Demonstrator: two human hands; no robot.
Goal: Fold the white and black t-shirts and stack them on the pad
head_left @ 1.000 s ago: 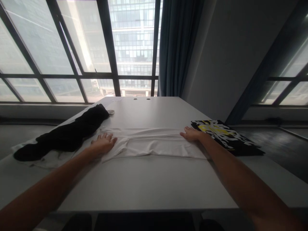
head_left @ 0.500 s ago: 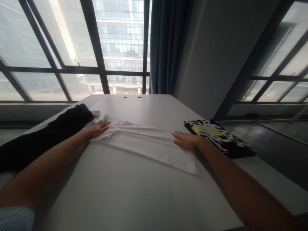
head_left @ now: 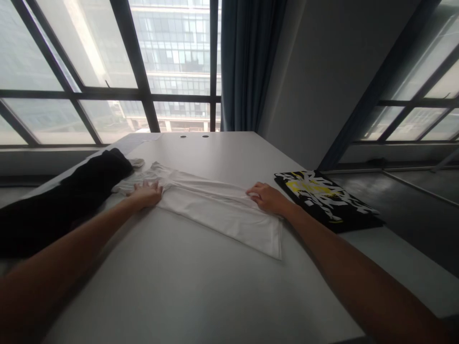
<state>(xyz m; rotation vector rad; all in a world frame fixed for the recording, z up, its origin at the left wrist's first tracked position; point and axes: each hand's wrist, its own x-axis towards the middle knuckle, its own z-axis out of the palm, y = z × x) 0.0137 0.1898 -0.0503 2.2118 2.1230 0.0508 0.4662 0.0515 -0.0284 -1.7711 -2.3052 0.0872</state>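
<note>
White cloth (head_left: 215,203) lies on the counter (head_left: 201,286), under the left hand (head_left: 145,193), which is spread, and the right hand (head_left: 264,197), whose fingers are bent, its pinching unclear; left black cloth (head_left: 71,196) is partly hidden.

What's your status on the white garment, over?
Left hand and right hand on white garment, flat but creased. Black cloth close on left, printed black cloth close on right.
</note>
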